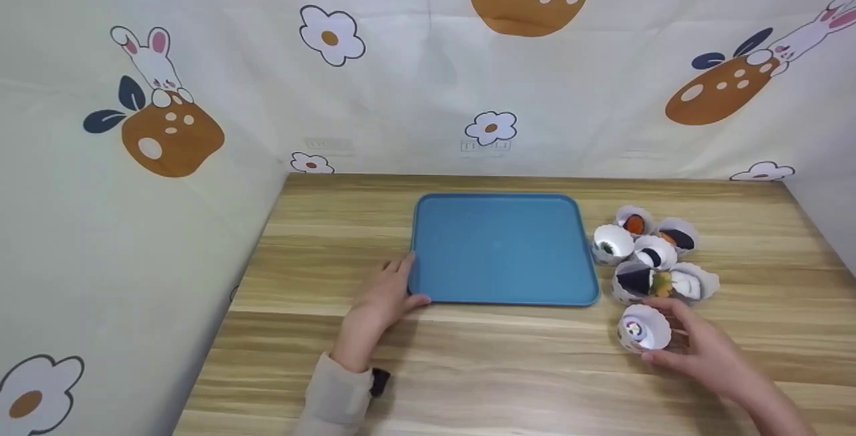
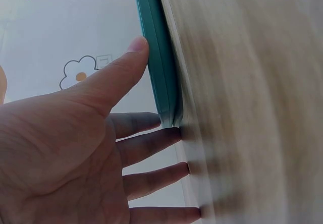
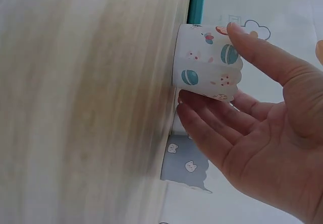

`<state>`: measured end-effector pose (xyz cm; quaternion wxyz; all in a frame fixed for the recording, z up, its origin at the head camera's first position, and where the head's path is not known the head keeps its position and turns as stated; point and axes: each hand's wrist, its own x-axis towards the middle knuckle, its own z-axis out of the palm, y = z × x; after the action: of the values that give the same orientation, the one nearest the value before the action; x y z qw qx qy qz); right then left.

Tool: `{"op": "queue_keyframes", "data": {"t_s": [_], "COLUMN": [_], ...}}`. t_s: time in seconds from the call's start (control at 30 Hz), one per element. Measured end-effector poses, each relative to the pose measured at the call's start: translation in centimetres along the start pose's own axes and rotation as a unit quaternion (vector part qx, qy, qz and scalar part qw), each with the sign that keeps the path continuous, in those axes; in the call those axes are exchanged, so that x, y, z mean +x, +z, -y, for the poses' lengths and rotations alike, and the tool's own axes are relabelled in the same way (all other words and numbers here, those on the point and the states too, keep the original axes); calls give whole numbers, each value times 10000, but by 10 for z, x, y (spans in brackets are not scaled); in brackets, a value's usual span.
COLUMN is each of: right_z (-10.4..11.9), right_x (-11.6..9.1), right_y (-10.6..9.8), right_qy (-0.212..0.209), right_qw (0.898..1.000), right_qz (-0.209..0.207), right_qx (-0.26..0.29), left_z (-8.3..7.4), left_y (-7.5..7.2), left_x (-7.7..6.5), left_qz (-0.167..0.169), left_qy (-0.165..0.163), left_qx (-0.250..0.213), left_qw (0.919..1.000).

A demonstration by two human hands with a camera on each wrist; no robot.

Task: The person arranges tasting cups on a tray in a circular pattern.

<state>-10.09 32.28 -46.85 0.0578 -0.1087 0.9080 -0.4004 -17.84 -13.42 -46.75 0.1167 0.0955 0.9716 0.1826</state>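
Hand [image 1: 382, 295] at left rested on blue tray's [image 1: 501, 249] near-left corner; paper cup [image 1: 659, 330] gripped by right hand [image 1: 695, 346].

The corner is touched by straight fingers, nothing being grasped, while the tray lies flat on the counter [image 1: 508, 369]. Right of it, filled cups [image 1: 663, 253] are crowded together just beyond the gripped one, which is pinched between thumb and fingers. The step in hand is judged to be the securing of that cup; a steady, upright lift, clear of those crowded neighbours, seems called for.

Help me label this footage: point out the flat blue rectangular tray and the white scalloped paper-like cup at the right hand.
Flat blue rectangular tray [image 1: 501, 249]: head view, bare middle of its surface.
White scalloped paper-like cup [image 3: 207, 63]: right wrist view, printed outer wall.
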Motion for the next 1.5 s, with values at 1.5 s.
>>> {"op": "queue_keyframes", "data": {"t_s": [1.5], "right_z": [32], "right_x": [14], "right_y": [5], "right_qy": [-444], "right_qw": [9977], "right_qz": [-81], "right_qx": [-502], "left_z": [-3], "left_y": [0], "left_x": [0], "left_qz": [-27], "left_qy": [-130], "left_qx": [87], "left_qw": [9999]}}
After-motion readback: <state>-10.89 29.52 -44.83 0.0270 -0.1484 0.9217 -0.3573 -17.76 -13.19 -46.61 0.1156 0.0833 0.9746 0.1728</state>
